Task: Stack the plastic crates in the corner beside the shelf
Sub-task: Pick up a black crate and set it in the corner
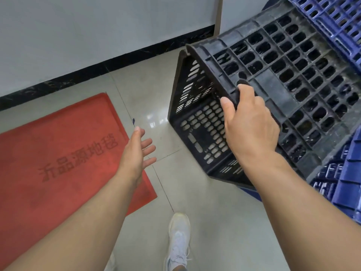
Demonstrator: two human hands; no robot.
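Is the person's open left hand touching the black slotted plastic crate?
Apart. The head view shows bare floor tile between the left hand and the black slotted plastic crate.

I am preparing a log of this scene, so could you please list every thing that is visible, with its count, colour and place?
black perforated plastic crate: one, black, tilted on its side at right, gripped at the rim.
blue perforated plastic crates: at least two groups, blue, top right and lower right; exact count unclear.
red rectangular floor mat: one, red with printed characters, on floor at left.
glossy tiled floor: pale beige, centre.
white wall: white, black skirting, top.
white shoe: one, white, bottom centre.
left hand: open, above the mat's edge, holds nothing.
right hand: grips the black crate's rim.
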